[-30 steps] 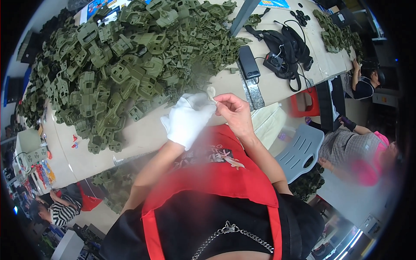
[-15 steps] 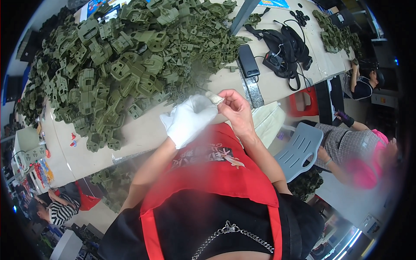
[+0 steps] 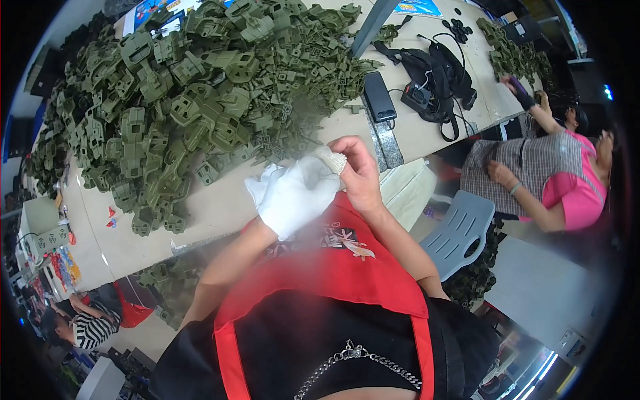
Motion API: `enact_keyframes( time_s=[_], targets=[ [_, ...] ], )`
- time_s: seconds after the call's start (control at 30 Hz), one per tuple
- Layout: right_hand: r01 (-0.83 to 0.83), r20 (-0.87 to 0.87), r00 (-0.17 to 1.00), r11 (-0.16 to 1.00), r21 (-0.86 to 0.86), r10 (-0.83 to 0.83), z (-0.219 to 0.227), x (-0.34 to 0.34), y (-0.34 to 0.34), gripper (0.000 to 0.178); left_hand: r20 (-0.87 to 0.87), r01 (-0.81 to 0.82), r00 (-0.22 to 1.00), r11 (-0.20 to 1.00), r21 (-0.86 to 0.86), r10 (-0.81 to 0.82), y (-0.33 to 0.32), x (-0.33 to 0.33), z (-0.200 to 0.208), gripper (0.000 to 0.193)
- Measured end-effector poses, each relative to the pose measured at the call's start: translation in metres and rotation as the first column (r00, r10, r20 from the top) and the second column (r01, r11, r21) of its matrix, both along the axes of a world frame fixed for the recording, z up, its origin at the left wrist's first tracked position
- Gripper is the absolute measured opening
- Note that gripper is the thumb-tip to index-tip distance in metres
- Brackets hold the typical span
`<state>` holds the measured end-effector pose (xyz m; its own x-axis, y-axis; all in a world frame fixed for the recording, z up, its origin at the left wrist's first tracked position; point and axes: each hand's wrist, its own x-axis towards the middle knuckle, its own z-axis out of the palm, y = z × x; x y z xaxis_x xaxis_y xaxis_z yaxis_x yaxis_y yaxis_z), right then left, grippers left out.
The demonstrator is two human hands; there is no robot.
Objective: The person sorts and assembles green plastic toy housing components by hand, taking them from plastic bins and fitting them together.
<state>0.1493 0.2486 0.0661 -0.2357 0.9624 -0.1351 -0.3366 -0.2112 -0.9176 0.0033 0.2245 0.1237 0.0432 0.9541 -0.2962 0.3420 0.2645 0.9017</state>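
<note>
My left hand wears a loose white cloth glove, its fingers curled together toward my right hand. At its fingertips sits a small beige ribbed piece, like a fabric finger cover. My bare right hand pinches the edge of this piece between thumb and curled fingers. Whether the cover is on a left finger or just held there, I cannot tell. Both hands are raised in front of my red apron, near the table's edge. Just beyond them lies a large heap of olive-green plastic parts.
A black power bank and a black strap harness with cables lie to the right, beside a grey post. A grey plastic chair stands at my right. A co-worker in pink is beyond it; another in stripes sits at left.
My right fingers have drawn the beige cover lower and closer over the gloved fingertips. At right, the co-worker in pink has straightened and extended an arm toward the table; another person there is now mostly hidden.
</note>
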Motion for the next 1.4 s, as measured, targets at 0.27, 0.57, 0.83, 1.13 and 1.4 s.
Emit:
enact_keyframes(
  time_s=[0.27, 0.57, 0.83, 1.13, 1.4],
  targets=[
    [-0.232, 0.439, 0.896, 0.916, 0.328, 0.069, 0.015, 0.006, 0.019, 0.053, -0.014, 0.036, 0.999, 0.967, 0.254, -0.033, -0.004, 0.005, -0.011, 0.012],
    [-0.287, -0.240, 0.929, 0.958, 0.013, 0.282, 0.016, -0.009, 0.016, 0.048, -0.308, 0.306, 0.931, 0.884, 0.354, -0.199, -0.007, -0.005, -0.009, 0.014],
    [-0.052, 0.305, 0.946, 0.878, 0.476, -0.109, 0.025, -0.011, 0.026, 0.035, 0.493, -0.288, 0.811, 0.948, -0.133, 0.316, -0.006, 0.007, -0.033, 0.011],
    [-0.428, 0.663, 0.727, 0.637, 0.642, -0.180, 0.031, -0.048, -0.024, 0.034, 0.578, -0.576, 0.500, 0.746, -0.333, 0.644, 0.018, -0.005, -0.051, 0.039],
    [-0.492, 0.667, 0.743, 0.722, 0.487, 0.055, 0.030, -0.066, -0.035, 0.031, 0.512, -0.518, 0.719, 0.854, -0.058, 0.470, 0.017, -0.024, -0.078, 0.059]
  ],
)
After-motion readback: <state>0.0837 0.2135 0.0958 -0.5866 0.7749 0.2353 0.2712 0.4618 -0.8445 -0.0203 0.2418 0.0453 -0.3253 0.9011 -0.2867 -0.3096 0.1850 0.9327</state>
